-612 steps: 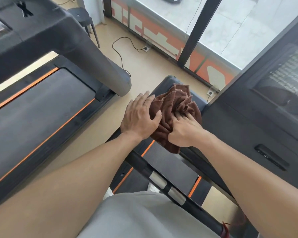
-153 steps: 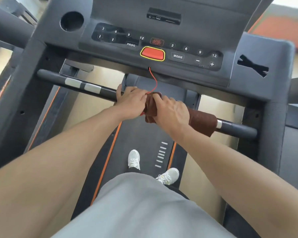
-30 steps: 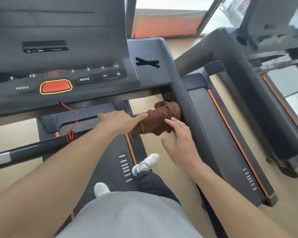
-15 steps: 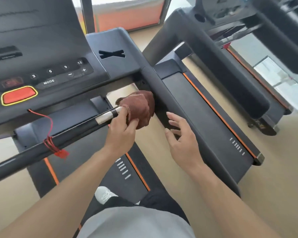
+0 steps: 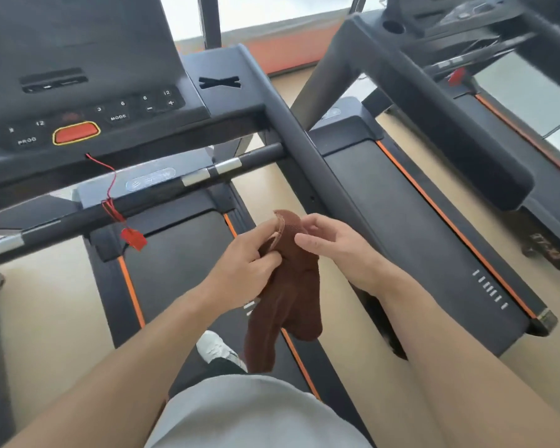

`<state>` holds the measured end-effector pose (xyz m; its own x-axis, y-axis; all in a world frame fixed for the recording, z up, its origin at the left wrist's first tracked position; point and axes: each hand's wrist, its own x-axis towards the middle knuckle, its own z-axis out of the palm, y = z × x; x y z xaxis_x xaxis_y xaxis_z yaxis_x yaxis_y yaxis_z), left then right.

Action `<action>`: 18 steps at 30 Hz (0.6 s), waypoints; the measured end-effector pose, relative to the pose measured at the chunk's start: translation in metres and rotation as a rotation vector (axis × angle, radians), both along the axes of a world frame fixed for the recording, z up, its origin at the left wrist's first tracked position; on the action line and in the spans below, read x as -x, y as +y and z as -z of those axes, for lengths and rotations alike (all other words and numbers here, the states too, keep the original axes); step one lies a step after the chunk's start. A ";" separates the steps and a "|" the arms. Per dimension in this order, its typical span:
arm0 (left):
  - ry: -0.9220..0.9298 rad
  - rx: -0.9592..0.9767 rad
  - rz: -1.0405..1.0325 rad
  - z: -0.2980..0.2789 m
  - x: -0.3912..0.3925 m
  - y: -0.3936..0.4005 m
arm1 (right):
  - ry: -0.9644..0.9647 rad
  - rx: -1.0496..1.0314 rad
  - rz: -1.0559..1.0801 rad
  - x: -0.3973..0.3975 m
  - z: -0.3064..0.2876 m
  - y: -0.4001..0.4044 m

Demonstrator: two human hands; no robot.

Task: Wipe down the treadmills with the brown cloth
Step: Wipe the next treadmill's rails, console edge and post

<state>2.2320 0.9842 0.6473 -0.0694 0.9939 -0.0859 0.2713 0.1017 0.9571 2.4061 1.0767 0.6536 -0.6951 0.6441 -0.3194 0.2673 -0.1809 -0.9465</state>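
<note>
The brown cloth [image 5: 288, 295] hangs loose in the air in front of me, above the belt of the treadmill [image 5: 181, 273] I stand on. My left hand [image 5: 243, 266] pinches the cloth's upper left edge. My right hand [image 5: 333, 244] has its fingertips on the cloth's top right, fingers slightly spread. The black crossbar [image 5: 162, 192] with silver bands runs bare above my hands. The console [image 5: 84, 124] with its red stop button sits at the upper left.
The grey side handrail [image 5: 301, 147] slopes down on the right of my hands. A red safety cord with clip [image 5: 133, 239] dangles from the console over the crossbar. Two more treadmills [image 5: 434, 227] stand to the right, with tan floor strips between them.
The cloth has come off the right end of the crossbar and been drawn down towards me; it now hangs open. My right hand has moved in onto it.
</note>
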 end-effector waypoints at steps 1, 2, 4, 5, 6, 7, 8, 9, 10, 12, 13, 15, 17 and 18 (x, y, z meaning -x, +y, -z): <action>0.003 0.004 -0.001 0.002 -0.011 -0.008 | 0.035 -0.023 0.052 -0.011 0.002 -0.007; -0.001 0.005 -0.019 0.003 -0.022 -0.015 | 0.067 -0.055 0.124 -0.021 0.005 -0.015; -0.035 0.032 -0.100 0.009 -0.042 -0.028 | 0.112 -0.135 0.250 -0.038 0.008 -0.028; -0.054 0.059 -0.139 0.012 -0.051 -0.033 | 0.126 -0.174 0.289 -0.047 0.010 -0.035; -0.074 0.083 -0.171 0.015 -0.060 -0.038 | 0.127 -0.201 0.308 -0.055 0.011 -0.041; -0.093 0.104 -0.194 0.016 -0.068 -0.044 | 0.125 -0.209 0.310 -0.063 0.013 -0.047; -0.128 0.123 -0.207 0.018 -0.075 -0.048 | 0.124 -0.203 0.309 -0.071 0.013 -0.051; -0.165 0.154 -0.213 0.018 -0.081 -0.052 | 0.128 -0.198 0.302 -0.077 0.015 -0.055; -0.198 0.192 -0.207 0.017 -0.087 -0.056 | 0.137 -0.202 0.286 -0.084 0.017 -0.057; -0.262 0.285 -0.143 0.010 -0.095 -0.060 | 0.162 -0.231 0.229 -0.094 0.018 -0.059; -0.306 0.320 -0.105 0.008 -0.099 -0.061 | 0.171 -0.238 0.205 -0.099 0.016 -0.060; -0.382 0.339 -0.090 0.010 -0.104 -0.061 | 0.183 -0.241 0.186 -0.107 0.014 -0.061; -0.464 0.285 -0.148 0.012 -0.110 -0.058 | 0.201 -0.285 0.198 -0.113 0.015 -0.059; -0.516 0.256 -0.170 0.013 -0.114 -0.055 | 0.202 -0.315 0.218 -0.116 0.017 -0.058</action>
